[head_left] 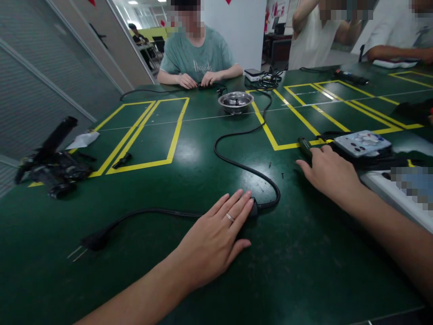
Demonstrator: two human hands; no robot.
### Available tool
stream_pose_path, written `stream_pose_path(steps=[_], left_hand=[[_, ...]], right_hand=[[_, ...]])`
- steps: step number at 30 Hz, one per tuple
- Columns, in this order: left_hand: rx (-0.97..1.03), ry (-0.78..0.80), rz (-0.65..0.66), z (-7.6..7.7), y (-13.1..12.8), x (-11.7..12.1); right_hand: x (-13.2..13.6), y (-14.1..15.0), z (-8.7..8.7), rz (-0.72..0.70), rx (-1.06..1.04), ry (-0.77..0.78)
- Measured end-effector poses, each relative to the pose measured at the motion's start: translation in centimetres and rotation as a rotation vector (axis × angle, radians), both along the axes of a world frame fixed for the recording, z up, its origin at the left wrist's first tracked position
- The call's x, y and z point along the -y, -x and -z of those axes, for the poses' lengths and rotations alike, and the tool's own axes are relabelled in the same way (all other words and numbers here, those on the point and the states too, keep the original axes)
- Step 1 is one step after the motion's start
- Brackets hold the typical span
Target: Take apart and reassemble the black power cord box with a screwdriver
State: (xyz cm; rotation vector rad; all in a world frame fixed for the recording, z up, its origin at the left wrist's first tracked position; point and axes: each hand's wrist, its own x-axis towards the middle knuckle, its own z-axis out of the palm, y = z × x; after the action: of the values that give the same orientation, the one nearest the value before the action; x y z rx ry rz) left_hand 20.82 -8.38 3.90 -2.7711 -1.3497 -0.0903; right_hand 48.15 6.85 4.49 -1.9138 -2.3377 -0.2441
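My left hand (216, 234), with a ring on one finger, lies flat over a black box (253, 208) in the line of a black power cord (152, 211). The fingers are stretched out and cover most of the box. At the cord's left end is a two-pin plug (94, 242); the other side snakes away to the far edge. My right hand (329, 171) reaches out at the right, thumb apart, its fingertips at a dark green handle-like tool (305, 147), partly hidden. Two tiny screws (283, 175) lie between my hands.
A metal bowl (236, 104) with small parts stands mid-table. Yellow tape (145, 165) marks rectangles. A black device (56, 162) is at left. A patterned case (363, 142) and a white-edged device (379, 183) lie at right. A person (198, 54) opposite handles a black part; others sit at right.
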Motion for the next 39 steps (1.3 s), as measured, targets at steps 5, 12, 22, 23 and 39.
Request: stream_pose_path(steps=[5,12,22,23,39], left_hand=[[-0.018,0.01,-0.03,0.3,-0.3,0.0],[0.106,-0.048,0.06,0.3,0.4,-0.2],[0.148,0.003,0.087,0.3,1.7,-1.1],[0.15,0.007,0.084,0.2,1.7,-1.1],[0.12,0.019,0.033,0.0,1.3,-0.9]], right_hand=[[-1.2,-0.6,0.5,0.068,0.009,0.071],[-3.7,-2.1,1.8,0.005,-0.293,0.072],[-1.4,1.1,-2.2,-0.084,-1.575,0.327],[-1.5,1.0,-2.3,-0.112,-1.642,0.28],[-0.6,1.8,-0.9,-0.132,-1.501,-0.39]])
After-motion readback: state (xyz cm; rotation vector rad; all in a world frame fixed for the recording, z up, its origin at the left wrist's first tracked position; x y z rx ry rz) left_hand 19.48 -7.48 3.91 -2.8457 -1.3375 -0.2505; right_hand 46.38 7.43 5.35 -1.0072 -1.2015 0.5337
